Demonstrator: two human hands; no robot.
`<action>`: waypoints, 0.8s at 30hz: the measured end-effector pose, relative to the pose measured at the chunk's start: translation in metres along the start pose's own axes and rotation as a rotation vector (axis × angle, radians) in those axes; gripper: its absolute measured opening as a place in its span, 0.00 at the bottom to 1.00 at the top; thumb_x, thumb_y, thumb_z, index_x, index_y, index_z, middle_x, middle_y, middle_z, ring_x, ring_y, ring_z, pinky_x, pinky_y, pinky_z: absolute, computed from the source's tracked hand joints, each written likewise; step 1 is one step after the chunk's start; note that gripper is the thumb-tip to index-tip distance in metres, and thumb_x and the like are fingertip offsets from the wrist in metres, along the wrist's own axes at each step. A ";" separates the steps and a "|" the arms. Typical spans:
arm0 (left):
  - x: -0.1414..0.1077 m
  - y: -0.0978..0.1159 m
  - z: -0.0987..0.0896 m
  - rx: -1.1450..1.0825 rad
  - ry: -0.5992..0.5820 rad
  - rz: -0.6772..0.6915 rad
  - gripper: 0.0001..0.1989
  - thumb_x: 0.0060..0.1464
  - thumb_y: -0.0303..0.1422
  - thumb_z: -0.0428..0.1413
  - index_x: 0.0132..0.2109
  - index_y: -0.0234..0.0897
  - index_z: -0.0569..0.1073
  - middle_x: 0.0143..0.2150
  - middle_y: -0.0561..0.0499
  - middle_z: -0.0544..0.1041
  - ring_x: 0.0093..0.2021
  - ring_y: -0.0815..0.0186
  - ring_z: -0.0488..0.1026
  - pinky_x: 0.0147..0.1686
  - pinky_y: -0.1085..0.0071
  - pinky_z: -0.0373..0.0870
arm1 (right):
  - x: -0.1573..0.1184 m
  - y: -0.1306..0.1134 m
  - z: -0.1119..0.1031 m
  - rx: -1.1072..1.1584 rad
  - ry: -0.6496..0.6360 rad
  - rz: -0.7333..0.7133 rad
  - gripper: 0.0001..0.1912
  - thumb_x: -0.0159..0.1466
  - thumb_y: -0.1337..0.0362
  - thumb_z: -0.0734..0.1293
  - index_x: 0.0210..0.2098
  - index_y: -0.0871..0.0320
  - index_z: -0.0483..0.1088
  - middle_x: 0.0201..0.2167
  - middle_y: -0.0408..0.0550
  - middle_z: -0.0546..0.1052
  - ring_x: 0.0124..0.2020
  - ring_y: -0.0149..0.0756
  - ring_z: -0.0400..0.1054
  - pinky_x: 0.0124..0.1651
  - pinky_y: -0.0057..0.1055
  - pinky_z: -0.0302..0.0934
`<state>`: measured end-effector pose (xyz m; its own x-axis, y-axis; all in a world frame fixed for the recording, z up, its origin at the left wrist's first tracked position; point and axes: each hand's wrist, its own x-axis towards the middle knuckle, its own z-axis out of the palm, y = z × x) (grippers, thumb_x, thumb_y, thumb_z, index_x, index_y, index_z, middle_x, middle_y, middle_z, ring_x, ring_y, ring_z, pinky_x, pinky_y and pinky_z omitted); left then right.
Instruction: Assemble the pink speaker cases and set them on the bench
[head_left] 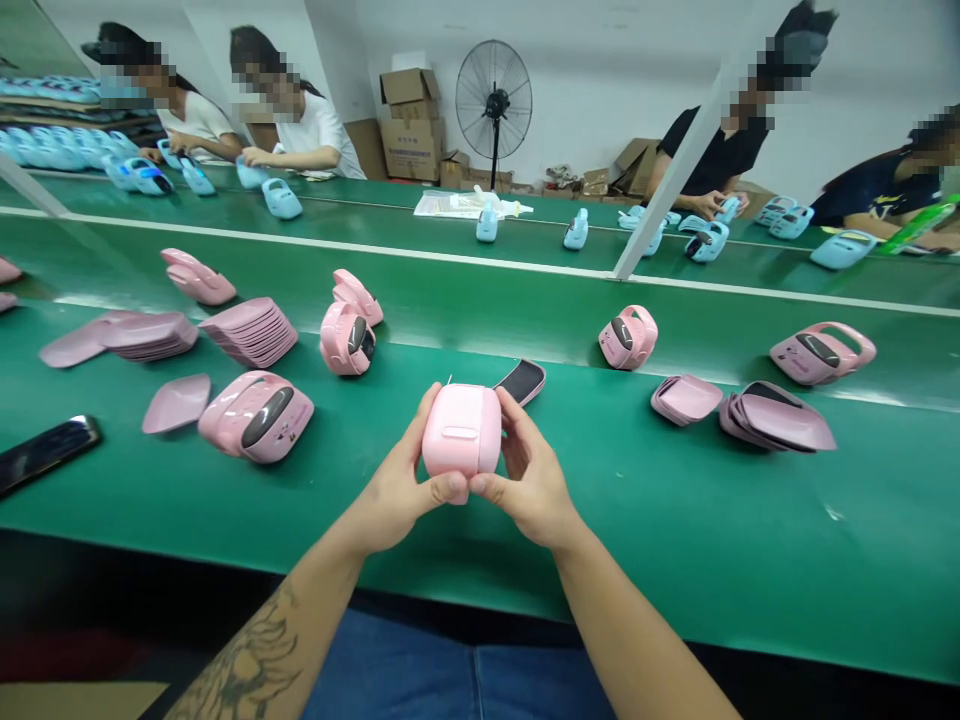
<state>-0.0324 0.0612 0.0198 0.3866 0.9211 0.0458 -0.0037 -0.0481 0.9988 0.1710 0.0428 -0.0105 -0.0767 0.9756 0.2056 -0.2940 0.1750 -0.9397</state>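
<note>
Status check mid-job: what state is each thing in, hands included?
Pink housing: held in both hands
Left hand: gripping its left side
Right hand: gripping its right side
Loose pink panel: flat, unstacked
Pink panel stack: piled, slanting
Phone: flat, screen dark
Standing fan: upright; spinning, cannot tell
Top cardboard box: flaps open

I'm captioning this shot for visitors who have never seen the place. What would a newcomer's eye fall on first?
Probably the glossy pink housing at the centre, held between the left hand and right hand over the vivid green bench. Next, perhaps, the neat stack of pink plates on the bench's left side. Behind, at the top middle, a large round black fan stands out before the pale wall.
</note>
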 end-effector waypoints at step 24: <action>0.075 -0.018 0.023 -0.376 0.016 -0.144 0.44 0.41 0.40 0.79 0.64 0.42 0.72 0.58 0.43 0.78 0.54 0.53 0.76 0.49 0.63 0.75 | 0.017 -0.014 -0.049 -0.956 -0.090 -0.460 0.56 0.63 0.60 0.80 0.81 0.43 0.48 0.74 0.62 0.62 0.76 0.64 0.60 0.73 0.70 0.63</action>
<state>0.0181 0.1225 0.0054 0.3933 0.9142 -0.0976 -0.2885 0.2235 0.9310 0.2206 0.0638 -0.0076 -0.2306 0.7825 0.5783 0.5549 0.5940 -0.5825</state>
